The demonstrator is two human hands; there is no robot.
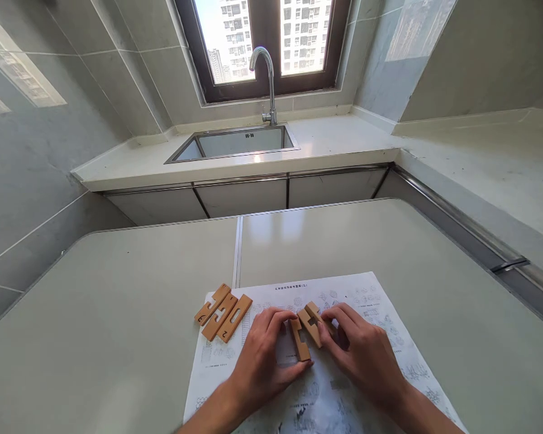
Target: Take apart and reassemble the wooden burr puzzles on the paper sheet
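While our left hand (263, 354) spans one block (295, 339) end to end, thumb and fingertip parted by its length, our right (366, 349) pinches two more (315, 339) beside it over the sheet (368, 292); three others (213, 327) lie left.

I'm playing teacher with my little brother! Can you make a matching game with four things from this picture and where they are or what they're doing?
Things:
1. Left hand
2. Three numbered wooden puzzle pieces
3. Printed sheet
4. Gooseneck faucet

Places and states:
A. Under both hands
B. Side by side at the sheet's upper-left corner
C. Behind the sink, in front of the window
D. Gripping a notched wooden piece by its ends

Right pairs: 1-D, 2-B, 3-A, 4-C
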